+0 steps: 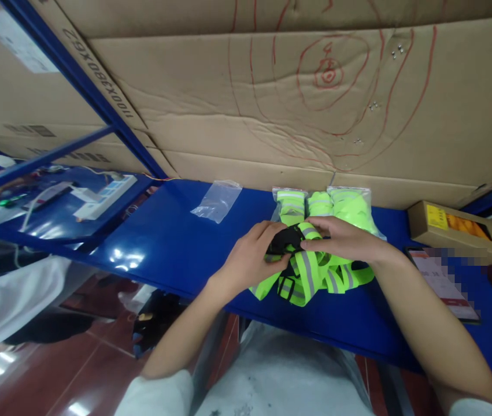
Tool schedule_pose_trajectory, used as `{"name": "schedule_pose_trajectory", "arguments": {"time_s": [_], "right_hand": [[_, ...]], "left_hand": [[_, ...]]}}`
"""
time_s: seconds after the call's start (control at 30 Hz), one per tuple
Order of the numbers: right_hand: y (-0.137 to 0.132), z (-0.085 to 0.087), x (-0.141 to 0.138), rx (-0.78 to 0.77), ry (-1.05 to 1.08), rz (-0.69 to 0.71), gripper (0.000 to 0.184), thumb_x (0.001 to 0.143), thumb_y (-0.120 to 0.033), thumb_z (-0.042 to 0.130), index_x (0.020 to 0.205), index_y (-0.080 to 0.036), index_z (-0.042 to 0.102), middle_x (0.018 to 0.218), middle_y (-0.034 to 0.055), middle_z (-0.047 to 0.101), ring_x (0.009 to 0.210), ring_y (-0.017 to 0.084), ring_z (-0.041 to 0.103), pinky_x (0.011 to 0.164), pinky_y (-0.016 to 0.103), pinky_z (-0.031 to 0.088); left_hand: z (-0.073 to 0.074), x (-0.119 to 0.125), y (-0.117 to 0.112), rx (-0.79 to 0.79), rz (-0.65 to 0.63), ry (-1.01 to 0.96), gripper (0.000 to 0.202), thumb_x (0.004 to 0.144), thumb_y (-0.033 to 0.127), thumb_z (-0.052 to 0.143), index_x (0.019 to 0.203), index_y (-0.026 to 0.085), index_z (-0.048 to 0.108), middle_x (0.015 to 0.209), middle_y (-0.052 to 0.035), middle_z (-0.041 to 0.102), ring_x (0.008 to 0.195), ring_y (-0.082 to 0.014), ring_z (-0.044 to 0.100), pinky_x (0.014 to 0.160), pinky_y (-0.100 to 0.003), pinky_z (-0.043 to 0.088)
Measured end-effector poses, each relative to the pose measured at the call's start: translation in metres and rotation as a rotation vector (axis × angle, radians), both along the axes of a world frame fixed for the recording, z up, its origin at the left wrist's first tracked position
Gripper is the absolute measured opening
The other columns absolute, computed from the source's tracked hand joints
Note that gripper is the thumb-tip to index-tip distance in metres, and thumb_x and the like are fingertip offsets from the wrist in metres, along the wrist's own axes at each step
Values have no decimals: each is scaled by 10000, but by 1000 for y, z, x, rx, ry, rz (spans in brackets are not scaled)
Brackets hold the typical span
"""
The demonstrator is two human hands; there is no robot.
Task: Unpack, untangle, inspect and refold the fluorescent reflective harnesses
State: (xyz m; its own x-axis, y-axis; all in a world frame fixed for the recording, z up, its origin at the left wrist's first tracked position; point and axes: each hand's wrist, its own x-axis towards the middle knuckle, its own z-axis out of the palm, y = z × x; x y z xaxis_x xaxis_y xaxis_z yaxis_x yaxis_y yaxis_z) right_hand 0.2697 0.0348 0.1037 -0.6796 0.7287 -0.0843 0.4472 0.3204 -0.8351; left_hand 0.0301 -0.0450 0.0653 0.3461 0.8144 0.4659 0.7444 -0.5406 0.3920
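A tangle of neon yellow-green reflective straps (309, 274) with grey stripes lies on the blue table (171, 231) before me. Black fittings show on it, among them a strap buckle (286, 287) near the front edge. My left hand (252, 254) is closed around a black piece (287, 240) attached to the straps. On the other side, my right hand (336, 238) pinches a striped strap close to that black piece. Both sets of fingertips nearly meet there. Just behind my hands, clear bags of folded neon straps (350, 208) stand against the cardboard.
An empty clear plastic bag (217, 201) lies at the back. At right are a cardboard box (458, 228) and a phone (445, 283). Cardboard with red rings (328, 75) walls the back. Beyond the blue frame post at left are a power strip (107, 196) and another person's sleeve (15, 297).
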Motion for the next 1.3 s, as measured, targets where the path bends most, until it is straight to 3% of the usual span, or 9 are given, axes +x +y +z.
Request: {"name": "schedule_pose_trajectory", "arguments": {"time_s": [0.17, 0.3, 0.53, 0.67, 0.77, 0.93, 1.13, 1.2, 1.3], "right_hand": [[-3, 2, 0, 83, -58, -9, 366, 883, -528, 710, 1030, -194, 690, 823, 7, 624, 699, 170, 538, 626, 292, 393], [-3, 4, 1, 145, -90, 14, 371, 935, -560, 639, 978, -191, 648, 782, -13, 571, 673, 150, 488, 596, 284, 335], [-6, 9, -1, 184, -92, -4, 344, 916, -479, 649, 1078, -176, 659, 900, 30, 657, 758, 181, 550, 673, 301, 364], [-5, 10, -1, 152, -75, -5, 269, 902, -459, 652, 912, -191, 628, 837, 9, 620, 729, 169, 525, 647, 302, 323], [-3, 9, -2, 147, -75, -20, 264, 902, -455, 650, 885, -194, 615, 801, -6, 601, 714, 160, 516, 652, 304, 311], [-3, 8, -7, 179, -71, -88, 240, 912, -411, 630, 982, -185, 675, 864, 20, 651, 777, 188, 556, 675, 311, 325], [-6, 11, -9, 222, -73, -121, 190, 914, -392, 627, 906, -202, 642, 828, 20, 636, 742, 184, 539, 671, 309, 318], [-5, 12, -6, 247, -81, -139, 203, 907, -398, 632, 848, -206, 599, 800, 15, 611, 724, 177, 517, 669, 306, 315], [3, 13, 1, 275, -87, -159, 265, 887, -416, 636, 767, -211, 519, 779, 13, 588, 728, 177, 511, 670, 305, 321]], "left_hand": [[1, 5, 4, 113, 28, 115, 489, 869, 274, 729, 1318, 201, 550, 1220, -121, 690, 1117, -310, 700, 863, -398, 619], [6, 7, 5, 76, 1, 68, 475, 878, 276, 726, 1311, 210, 543, 1220, -111, 690, 1140, -295, 696, 884, -396, 619], [13, 15, 8, 117, 76, 46, 253, 893, 251, 679, 1115, 194, 573, 1063, -82, 715, 1010, -260, 731, 794, -354, 601], [10, 16, 12, 258, 80, 232, 174, 923, 273, 670, 1043, 180, 584, 1009, -83, 747, 878, -249, 756, 615, -301, 539], [6, 14, 14, 314, 68, 242, 159, 943, 281, 657, 1042, 182, 582, 994, -78, 755, 856, -233, 759, 598, -286, 522], [-3, 16, 14, 243, 131, 63, 176, 940, 308, 654, 1053, 197, 577, 955, -50, 737, 831, -207, 752, 626, -264, 520], [-9, 21, 12, 130, 205, 111, 145, 958, 353, 611, 985, 211, 596, 929, -63, 728, 775, -208, 737, 574, -252, 464], [-12, 18, 13, 44, 147, 56, 215, 983, 386, 601, 1115, 216, 594, 1008, -73, 745, 813, -224, 758, 607, -261, 505], [-15, 13, 13, -102, 25, -106, 440, 1014, 443, 614, 1382, 236, 488, 1275, -109, 724, 1058, -259, 769, 779, -306, 589]]}}
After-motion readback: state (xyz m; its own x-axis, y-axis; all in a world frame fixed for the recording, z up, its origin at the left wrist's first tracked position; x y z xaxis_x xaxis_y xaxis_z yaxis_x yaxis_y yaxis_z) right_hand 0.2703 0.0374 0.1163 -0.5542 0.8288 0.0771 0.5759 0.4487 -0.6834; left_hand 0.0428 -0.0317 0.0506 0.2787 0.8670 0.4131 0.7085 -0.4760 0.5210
